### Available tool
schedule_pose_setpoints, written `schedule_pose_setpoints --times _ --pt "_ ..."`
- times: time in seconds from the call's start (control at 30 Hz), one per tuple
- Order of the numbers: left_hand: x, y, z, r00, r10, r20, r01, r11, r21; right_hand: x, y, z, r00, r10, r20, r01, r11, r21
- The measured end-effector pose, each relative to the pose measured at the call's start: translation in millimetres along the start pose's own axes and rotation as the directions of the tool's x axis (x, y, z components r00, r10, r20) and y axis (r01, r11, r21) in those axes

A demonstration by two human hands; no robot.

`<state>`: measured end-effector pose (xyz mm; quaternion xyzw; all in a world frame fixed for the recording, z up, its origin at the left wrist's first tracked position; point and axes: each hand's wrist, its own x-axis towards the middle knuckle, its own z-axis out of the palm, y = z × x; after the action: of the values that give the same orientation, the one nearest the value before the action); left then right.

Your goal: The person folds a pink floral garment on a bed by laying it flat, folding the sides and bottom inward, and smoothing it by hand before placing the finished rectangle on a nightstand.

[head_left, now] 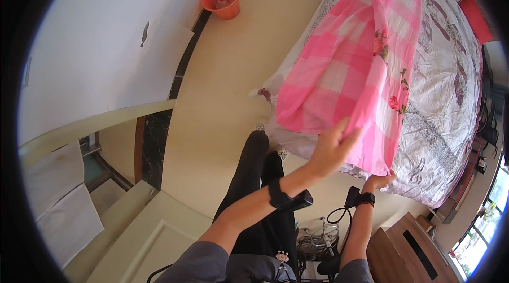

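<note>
A pink-and-white checked cloth (339, 65) with printed roses lies lengthwise on the bed, folded over itself. Its near end hangs toward me at the foot of the bed. My right hand (378, 181) pinches the near right corner of this cloth, low by the bed's edge. To its left, my left hand (330, 153) reaches against the cloth's near folded edge, thumb and fingers apart. Part of its fingers is blurred, and how much they touch the cloth is hard to see. A dark strap with a small device sits on each wrist.
The bed wears a white patterned bedspread (435, 97), with red pillows (475, 19) at the far right. An orange bucket (221, 1) stands on the floor by the wall. A wooden cabinet (405, 248) is close on my right; a white panelled door (154, 240) is at left.
</note>
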<state>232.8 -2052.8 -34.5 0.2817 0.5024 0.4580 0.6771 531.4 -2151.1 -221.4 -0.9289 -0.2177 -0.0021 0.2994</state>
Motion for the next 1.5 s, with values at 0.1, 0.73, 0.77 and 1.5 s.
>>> schedule_pose_setpoints --times 0.1,0.73,0.77,1.5 --pt "30 -31 -79 0.959 0.080 -0.271 -0.027 0.981 0.192 13 20 -3 0.996 -0.076 0.054 0.081 0.993 -0.081" --pt "94 -199 -197 0.938 -0.347 -0.007 0.345 0.934 -0.094 -4 9 72 0.863 0.090 0.498 -0.313 0.867 0.387" --pt "93 -198 -199 0.902 -0.429 -0.043 0.421 0.899 -0.124 -9 0 75 0.922 0.082 0.380 -0.231 0.901 0.368" --pt "-76 68 -14 0.970 0.241 0.029 -0.135 0.438 0.889 152 -90 -262 0.783 -0.515 0.348 0.232 0.762 0.604"
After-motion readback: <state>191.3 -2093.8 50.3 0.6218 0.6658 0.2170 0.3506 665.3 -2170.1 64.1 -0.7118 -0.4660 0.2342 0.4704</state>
